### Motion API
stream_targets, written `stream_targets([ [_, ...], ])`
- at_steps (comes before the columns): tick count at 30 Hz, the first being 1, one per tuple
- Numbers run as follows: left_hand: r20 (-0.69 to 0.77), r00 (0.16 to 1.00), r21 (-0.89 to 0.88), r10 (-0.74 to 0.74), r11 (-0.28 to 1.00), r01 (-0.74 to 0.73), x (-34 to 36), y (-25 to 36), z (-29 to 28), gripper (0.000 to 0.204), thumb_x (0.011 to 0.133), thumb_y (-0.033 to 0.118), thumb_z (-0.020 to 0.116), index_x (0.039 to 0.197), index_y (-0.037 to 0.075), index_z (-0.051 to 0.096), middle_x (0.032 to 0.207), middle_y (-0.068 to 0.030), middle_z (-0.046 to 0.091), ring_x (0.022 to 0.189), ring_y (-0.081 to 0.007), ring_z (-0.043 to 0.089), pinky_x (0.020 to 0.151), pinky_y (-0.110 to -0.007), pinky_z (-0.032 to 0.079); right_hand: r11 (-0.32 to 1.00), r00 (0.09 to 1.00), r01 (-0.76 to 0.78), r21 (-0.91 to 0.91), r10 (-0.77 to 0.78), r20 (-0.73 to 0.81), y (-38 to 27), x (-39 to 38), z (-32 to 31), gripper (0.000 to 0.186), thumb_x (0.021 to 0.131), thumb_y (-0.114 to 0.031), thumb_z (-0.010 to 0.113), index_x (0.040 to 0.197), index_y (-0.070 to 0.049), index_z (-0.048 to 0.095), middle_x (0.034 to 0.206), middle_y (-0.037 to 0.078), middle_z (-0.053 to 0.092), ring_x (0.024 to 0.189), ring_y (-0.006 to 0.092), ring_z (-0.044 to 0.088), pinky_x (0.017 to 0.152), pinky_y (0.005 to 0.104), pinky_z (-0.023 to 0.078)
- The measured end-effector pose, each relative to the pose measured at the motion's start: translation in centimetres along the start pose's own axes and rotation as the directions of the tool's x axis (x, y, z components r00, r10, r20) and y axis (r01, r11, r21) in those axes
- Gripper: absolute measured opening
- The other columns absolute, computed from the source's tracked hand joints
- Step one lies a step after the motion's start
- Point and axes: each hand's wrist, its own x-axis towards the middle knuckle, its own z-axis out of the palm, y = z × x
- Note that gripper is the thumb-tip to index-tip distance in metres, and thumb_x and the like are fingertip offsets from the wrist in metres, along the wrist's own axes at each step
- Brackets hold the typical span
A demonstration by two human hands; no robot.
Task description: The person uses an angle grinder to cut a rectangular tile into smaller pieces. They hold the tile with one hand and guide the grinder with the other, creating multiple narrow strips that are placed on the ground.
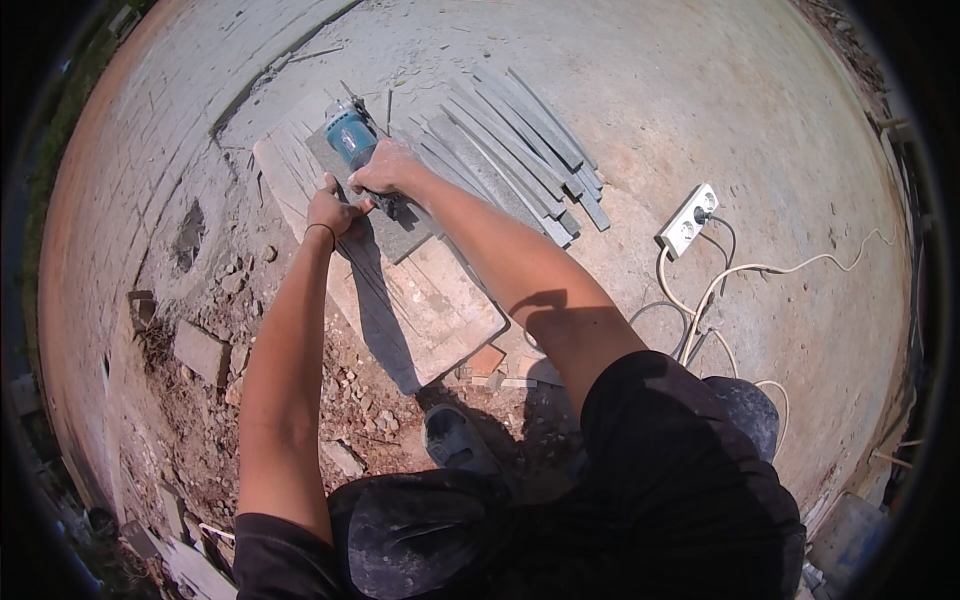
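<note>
Power tool, blue-bodied (350,138), one; lies over one grey slab (412,238); long axis runs eleven to five o'clock, motor end pointing to eleven. Hands, two: right hand (388,168), grip closed round the tool; left hand (332,212), at seven o'clock just beside it, thumb and forefinger apart, cannot tell whether its grip holds anything. Pale board (450,310), one, beneath the slab, extending to five o'clock. Grey strips (518,165), over ten, overlapping, exact count unclear, at three o'clock. White power strip (686,228), one, beyond them, with one black plug (702,214) inserted.
</note>
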Motion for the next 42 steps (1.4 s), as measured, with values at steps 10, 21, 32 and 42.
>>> stream_targets([
  [10, 0.005, 1.0, -0.017, -0.026, 1.0, 0.026, -1.4, 1.9, -0.6, 0.097, 0.067, 0.014, 0.083, 0.141, -0.006, 0.024, 0.13, -0.0195, 0.049, 0.096, -0.0241, 0.062, 0.065, -0.035, 0.059, 1.0, 0.995, -0.026, -0.012, 0.028, 0.094, -0.2, -0.6, -0.9, 0.075, 0.06, -0.045, 0.074, 0.115, 0.004, 0.058, 0.12, 0.021, 0.058, 0.111, 0.0287, 0.058, 0.092, 0.0343, 0.048],
  [21, -0.002, 1.0, 0.067, 0.012, 0.998, -0.012, -1.3, 1.7, -0.9, 0.097, 0.065, 0.016, 0.084, 0.14, -0.007, 0.026, 0.137, -0.0218, 0.044, 0.114, -0.0265, 0.054, 0.078, -0.034, 0.054, 0.999, 0.994, -0.039, 0.005, 0.039, 0.1, -0.3, -0.6, -0.7, 0.076, 0.057, -0.045, 0.076, 0.114, 0.004, 0.059, 0.118, 0.02, 0.059, 0.11, 0.0283, 0.059, 0.091, 0.0338, 0.049],
  [32, 0.044, 0.996, -0.086, -0.082, 0.993, 0.086, -1.6, 2.2, -0.7, 0.093, 0.07, 0.009, 0.08, 0.142, -0.004, 0.023, 0.124, -0.0162, 0.054, 0.082, -0.022, 0.064, 0.058, -0.034, 0.058, 0.998, 0.996, -0.053, 0.023, 0.051, 0.076, -0.2, -0.8, -0.5, 0.075, 0.057, -0.044, 0.077, 0.113, 0.003, 0.06, 0.118, 0.02, 0.06, 0.108, 0.0289, 0.06, 0.09, 0.0341, 0.049],
  [42, -0.016, 1.0, -0.02, -0.017, 1.0, 0.017, -1.2, 1.2, -1.1, 0.095, 0.071, 0.007, 0.079, 0.144, -0.003, 0.019, 0.124, -0.0157, 0.055, 0.081, -0.0189, 0.063, 0.057, -0.033, 0.057, 0.999, 0.995, -0.045, 0.026, 0.042, 0.091, -0.8, -1.1, -0.7, 0.076, 0.056, -0.043, 0.076, 0.113, 0.004, 0.06, 0.118, 0.02, 0.06, 0.108, 0.0289, 0.06, 0.09, 0.0341, 0.049],
])
